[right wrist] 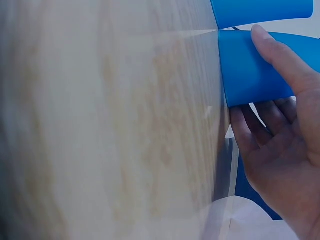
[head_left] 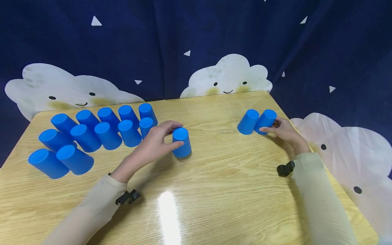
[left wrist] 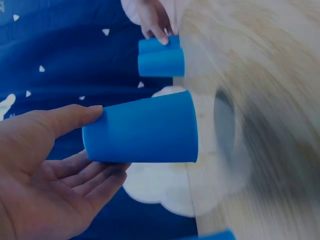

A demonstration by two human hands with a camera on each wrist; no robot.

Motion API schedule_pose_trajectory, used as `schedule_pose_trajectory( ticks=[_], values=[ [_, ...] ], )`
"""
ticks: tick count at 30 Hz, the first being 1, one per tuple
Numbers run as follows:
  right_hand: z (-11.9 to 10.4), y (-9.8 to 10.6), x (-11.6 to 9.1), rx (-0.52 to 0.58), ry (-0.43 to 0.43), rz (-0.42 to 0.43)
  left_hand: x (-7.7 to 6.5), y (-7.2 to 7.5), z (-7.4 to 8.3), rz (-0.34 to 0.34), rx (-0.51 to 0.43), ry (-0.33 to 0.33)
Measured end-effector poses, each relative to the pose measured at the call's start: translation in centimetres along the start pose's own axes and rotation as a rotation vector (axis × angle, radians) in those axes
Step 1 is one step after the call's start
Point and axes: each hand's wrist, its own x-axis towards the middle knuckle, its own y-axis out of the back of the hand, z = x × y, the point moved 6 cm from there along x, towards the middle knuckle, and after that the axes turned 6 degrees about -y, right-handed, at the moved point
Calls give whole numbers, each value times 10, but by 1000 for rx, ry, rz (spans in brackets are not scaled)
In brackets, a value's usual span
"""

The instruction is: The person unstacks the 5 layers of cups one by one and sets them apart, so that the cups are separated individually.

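Upside down in my left hand (head_left: 156, 141) is a blue plastic cup (head_left: 181, 144), gripped between the thumb and the curled fingers. In the left wrist view a gap shows between this cup's rim (left wrist: 194, 127) and its dark reflection on the table, so it hangs slightly above the wood. On the right, my right hand (head_left: 286, 131) holds another upside-down blue cup (head_left: 267, 118), its thumb on the near side and its fingers round the far side. That cup stands close against a second blue cup (head_left: 248, 122), which no hand touches.
Several upside-down blue cups (head_left: 88, 137) stand in rows on the left of the wooden table (head_left: 232, 190). A dark blue curtain (head_left: 171, 41) with white clouds hangs behind the table and along its right edge.
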Motion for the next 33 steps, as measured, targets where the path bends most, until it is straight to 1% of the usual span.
schedule_pose_trajectory(
  ticks=[8,15,18,22,25,28,33],
  values=[
    [-2,-1,1,-4,10,-2,-41,38,-19,27,96,55],
    [0,0,2,7,5,-5,-76,74,-30,39,194,148],
    [1,0,2,12,5,-8,-88,87,-36,51,234,171],
    [1,0,2,9,9,-7,-100,101,-46,57,276,181],
    [1,-1,1,8,9,-9,-106,109,-55,57,303,202],
    [1,-1,0,8,9,-9,-110,114,-66,41,332,244],
    [0,-1,-1,-3,14,-3,-117,118,-80,-17,359,305]
  ],
)
